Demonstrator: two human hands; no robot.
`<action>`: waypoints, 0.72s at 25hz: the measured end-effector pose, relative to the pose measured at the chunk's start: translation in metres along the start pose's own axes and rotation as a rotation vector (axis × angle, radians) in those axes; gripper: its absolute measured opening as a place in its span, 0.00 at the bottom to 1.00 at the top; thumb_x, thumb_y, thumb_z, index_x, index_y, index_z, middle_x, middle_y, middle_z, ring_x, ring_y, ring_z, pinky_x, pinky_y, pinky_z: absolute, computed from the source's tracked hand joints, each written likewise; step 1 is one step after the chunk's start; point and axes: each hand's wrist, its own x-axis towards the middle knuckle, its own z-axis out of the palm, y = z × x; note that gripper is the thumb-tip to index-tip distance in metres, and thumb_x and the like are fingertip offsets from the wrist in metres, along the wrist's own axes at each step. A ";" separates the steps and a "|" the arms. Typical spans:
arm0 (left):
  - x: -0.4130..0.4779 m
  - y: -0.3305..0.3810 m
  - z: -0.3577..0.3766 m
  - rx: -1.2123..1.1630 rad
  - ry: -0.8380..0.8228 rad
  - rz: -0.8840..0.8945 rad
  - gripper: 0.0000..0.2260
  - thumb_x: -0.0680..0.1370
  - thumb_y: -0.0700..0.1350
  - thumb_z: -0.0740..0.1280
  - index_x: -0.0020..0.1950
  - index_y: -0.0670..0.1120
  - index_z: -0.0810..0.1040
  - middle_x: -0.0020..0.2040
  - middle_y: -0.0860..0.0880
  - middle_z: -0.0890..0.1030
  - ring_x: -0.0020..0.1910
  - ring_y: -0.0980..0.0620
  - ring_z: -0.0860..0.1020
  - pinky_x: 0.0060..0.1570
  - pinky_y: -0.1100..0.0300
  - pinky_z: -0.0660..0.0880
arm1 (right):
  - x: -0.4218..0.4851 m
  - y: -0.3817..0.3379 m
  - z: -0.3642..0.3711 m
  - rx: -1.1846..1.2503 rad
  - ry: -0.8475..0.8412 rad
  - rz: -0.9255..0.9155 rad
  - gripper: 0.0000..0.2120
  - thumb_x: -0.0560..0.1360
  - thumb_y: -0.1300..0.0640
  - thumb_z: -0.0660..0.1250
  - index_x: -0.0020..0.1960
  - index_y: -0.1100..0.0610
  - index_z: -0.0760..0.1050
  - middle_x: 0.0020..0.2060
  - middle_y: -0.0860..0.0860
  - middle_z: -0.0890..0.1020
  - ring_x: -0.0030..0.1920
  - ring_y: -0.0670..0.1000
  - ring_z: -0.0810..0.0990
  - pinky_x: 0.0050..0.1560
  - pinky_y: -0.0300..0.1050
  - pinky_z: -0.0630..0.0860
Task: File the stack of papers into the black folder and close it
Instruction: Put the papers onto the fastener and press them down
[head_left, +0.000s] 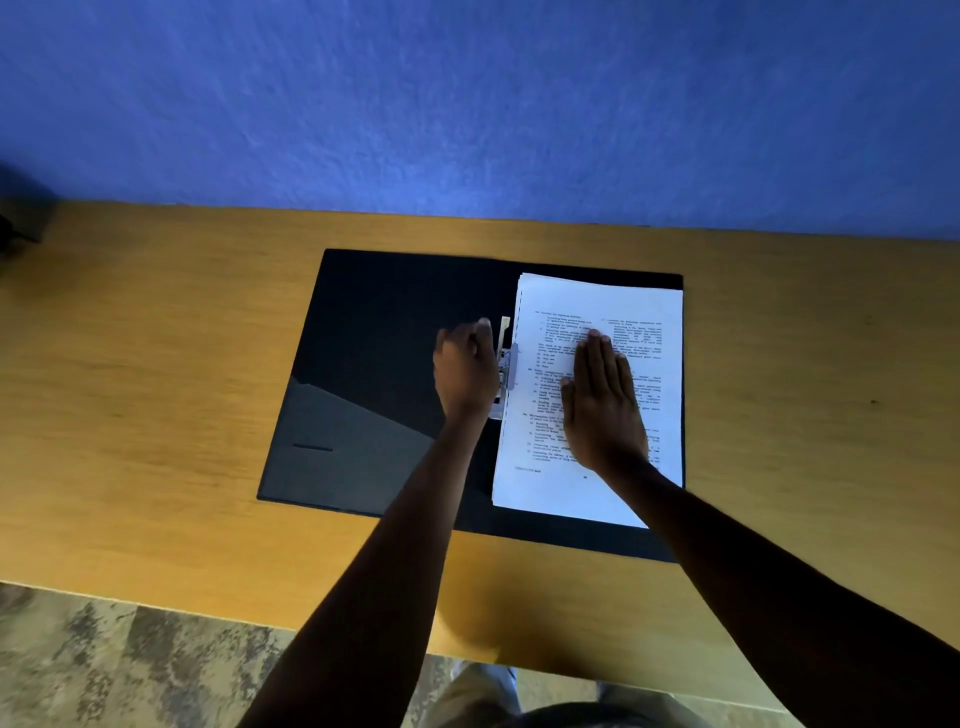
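The black folder lies open and flat on the wooden desk. A stack of white printed papers rests on its right half, its left edge against the metal clip at the spine. My right hand lies flat on the papers, fingers straight and together, pressing them down. My left hand is curled over the clip from the left, fingers on its lever; whether it grips the lever I cannot tell. The left flap has an inner pocket at its lower corner.
The wooden desk stands against a blue wall. A dark object sits at the desk's far left edge. Patterned floor shows below the near edge, along with the person's legs.
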 end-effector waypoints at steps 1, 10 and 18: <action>0.011 0.005 0.002 -0.054 -0.085 -0.070 0.20 0.82 0.48 0.59 0.30 0.47 0.65 0.29 0.48 0.72 0.33 0.48 0.71 0.34 0.58 0.62 | 0.000 -0.001 0.000 -0.003 0.001 0.001 0.26 0.84 0.54 0.48 0.77 0.69 0.53 0.78 0.65 0.56 0.79 0.61 0.52 0.78 0.57 0.54; 0.005 -0.007 -0.017 -0.484 -0.353 -0.335 0.22 0.82 0.55 0.60 0.38 0.42 0.84 0.30 0.47 0.79 0.26 0.56 0.74 0.26 0.65 0.71 | 0.000 0.001 0.002 -0.013 0.020 0.010 0.27 0.84 0.53 0.48 0.77 0.67 0.53 0.78 0.64 0.56 0.80 0.60 0.51 0.78 0.56 0.54; -0.011 -0.033 -0.037 -0.398 -0.507 -0.130 0.02 0.75 0.42 0.73 0.47 0.47 0.83 0.34 0.51 0.81 0.30 0.61 0.76 0.31 0.66 0.71 | 0.000 0.003 0.004 -0.010 0.061 -0.001 0.26 0.84 0.54 0.51 0.76 0.68 0.57 0.77 0.65 0.60 0.79 0.62 0.55 0.77 0.58 0.58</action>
